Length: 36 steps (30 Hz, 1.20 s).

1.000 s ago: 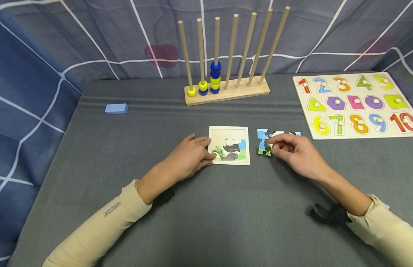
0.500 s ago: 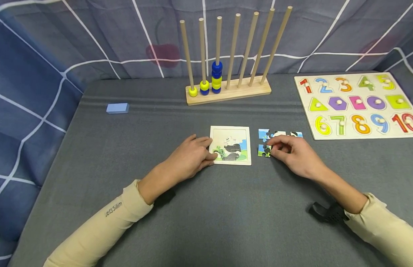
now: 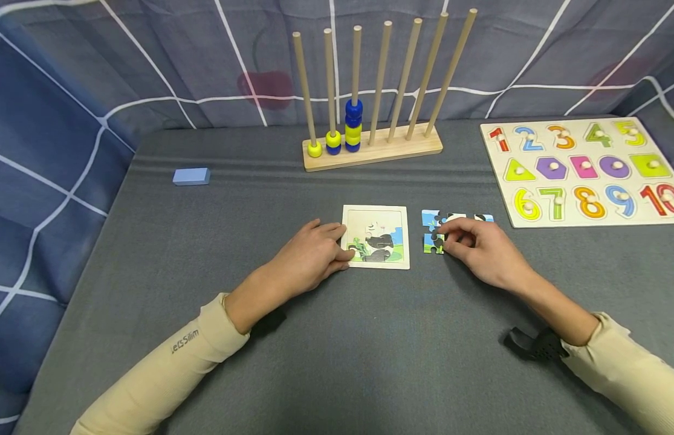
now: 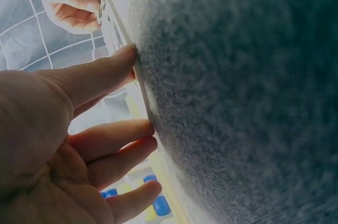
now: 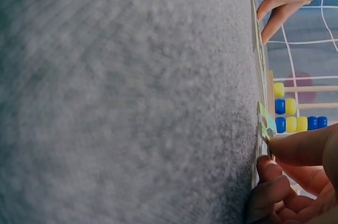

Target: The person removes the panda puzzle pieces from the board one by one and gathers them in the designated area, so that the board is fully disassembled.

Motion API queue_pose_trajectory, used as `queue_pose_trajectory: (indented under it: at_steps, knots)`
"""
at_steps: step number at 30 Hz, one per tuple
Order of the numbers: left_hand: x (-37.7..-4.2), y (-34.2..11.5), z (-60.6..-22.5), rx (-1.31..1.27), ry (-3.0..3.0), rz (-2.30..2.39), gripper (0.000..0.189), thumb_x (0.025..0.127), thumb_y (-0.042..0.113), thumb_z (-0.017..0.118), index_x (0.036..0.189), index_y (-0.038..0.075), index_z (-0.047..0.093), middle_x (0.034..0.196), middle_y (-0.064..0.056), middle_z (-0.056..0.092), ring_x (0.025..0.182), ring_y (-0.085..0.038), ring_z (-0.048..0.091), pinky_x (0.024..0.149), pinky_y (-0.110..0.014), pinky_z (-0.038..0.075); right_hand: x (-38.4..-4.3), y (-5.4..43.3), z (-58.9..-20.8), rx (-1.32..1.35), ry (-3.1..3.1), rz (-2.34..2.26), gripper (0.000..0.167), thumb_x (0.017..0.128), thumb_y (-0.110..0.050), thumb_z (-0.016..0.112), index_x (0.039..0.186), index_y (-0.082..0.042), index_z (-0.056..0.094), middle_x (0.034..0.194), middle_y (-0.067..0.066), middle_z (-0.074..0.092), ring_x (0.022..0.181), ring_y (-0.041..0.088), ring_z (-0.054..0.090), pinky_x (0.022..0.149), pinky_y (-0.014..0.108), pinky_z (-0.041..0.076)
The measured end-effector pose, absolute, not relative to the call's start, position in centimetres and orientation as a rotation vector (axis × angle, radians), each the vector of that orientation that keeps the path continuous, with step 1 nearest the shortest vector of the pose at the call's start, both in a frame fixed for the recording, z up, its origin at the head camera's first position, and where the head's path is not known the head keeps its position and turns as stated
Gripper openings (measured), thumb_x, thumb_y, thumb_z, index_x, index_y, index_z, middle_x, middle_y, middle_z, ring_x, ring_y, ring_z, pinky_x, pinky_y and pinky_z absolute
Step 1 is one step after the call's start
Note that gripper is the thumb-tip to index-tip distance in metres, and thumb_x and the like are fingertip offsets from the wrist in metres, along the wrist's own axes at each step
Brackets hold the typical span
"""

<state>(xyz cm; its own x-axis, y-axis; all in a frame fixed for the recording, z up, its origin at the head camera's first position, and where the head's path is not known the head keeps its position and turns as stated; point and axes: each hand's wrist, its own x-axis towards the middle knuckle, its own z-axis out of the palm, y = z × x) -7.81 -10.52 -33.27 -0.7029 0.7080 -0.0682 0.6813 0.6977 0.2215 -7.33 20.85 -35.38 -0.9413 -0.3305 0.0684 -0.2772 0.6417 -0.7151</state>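
A square wooden puzzle tray point(image 3: 375, 211) lies mid-table, with part of a panda picture point(image 3: 378, 241) in its lower half. My left hand point(image 3: 316, 254) rests against the tray's left side. Its thumb point(image 4: 108, 73) lies at the lower left corner, and the fairly straight fingers point(image 4: 121, 137) touch the edge. To the tray's right, my right hand point(image 3: 486, 251) pinches a blue, green and black jigsaw piece point(image 3: 433, 243) between thumb and fingers. In the right wrist view this piece is tilted up from the table. Other loose pieces point(image 3: 430, 217) lie just behind, partly hidden by the right hand.
Behind the tray stands a wooden peg rack point(image 3: 372, 158) with tall rods and several blue and yellow beads. A number and shape board point(image 3: 581, 220) lies at the right. A light blue block point(image 3: 191, 177) sits at the back left, and a patterned curtain point(image 3: 195, 60) hangs behind the table.
The pinched jigsaw piece has dipped slightly toward the front, then come back up a little with small motions of the right fingers. The left hand has stayed at the tray.
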Motion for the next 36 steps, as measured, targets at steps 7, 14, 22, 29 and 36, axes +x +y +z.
queue_pose_trajectory:
  at_steps: [7,14,22,29,36]
  knots:
    - [-7.72,-10.48,-33.15,1.135,2.755,0.264,0.021,0.094,0.022,0.069,0.113,0.016,0.077,0.124,-0.012,0.064,0.128,-0.028,0.052,0.107,-0.058,0.035,-7.28,20.88,-35.43,-0.505,2.790,-1.195,0.015,0.091,0.004,0.065,0.103,0.000,0.071,0.081,0.004,0.064,0.064,0.010,0.054,0.059,0.020,0.041]
    - [-7.77,-10.47,-33.24,1.150,2.758,0.279,0.021,0.094,0.022,0.069,0.112,0.015,0.077,0.117,-0.010,0.065,0.126,-0.028,0.054,0.106,-0.059,0.036,-7.30,20.93,-35.47,-0.498,2.799,-1.207,0.017,0.088,0.005,0.067,0.104,0.000,0.071,0.083,0.005,0.065,0.066,0.009,0.056,0.060,0.018,0.042]
    - [-7.82,-10.61,-33.23,1.155,2.751,0.282,0.020,0.095,0.020,0.068,0.113,0.016,0.077,0.116,-0.010,0.064,0.126,-0.028,0.053,0.106,-0.058,0.036,-7.26,20.90,-35.47,-0.473,2.788,-1.189,0.021,0.086,0.005,0.071,0.106,0.000,0.071,0.090,0.007,0.064,0.074,0.013,0.056,0.064,0.018,0.042]
    - [-7.81,-10.56,-33.23,1.137,2.752,0.254,0.021,0.096,0.022,0.067,0.113,0.014,0.077,0.124,-0.012,0.063,0.128,-0.028,0.052,0.107,-0.058,0.035,-7.26,20.91,-35.48,-0.468,2.793,-1.182,0.020,0.086,0.004,0.071,0.106,-0.002,0.071,0.089,0.006,0.065,0.073,0.013,0.056,0.063,0.019,0.042]
    - [-7.73,-10.53,-33.22,1.116,2.749,0.244,0.025,0.096,0.023,0.067,0.118,0.013,0.075,0.134,-0.016,0.059,0.131,-0.029,0.049,0.108,-0.057,0.033,-7.17,20.92,-35.50,-0.480,2.787,-1.192,0.021,0.086,0.004,0.071,0.106,-0.002,0.072,0.091,0.006,0.065,0.074,0.012,0.056,0.064,0.019,0.042]
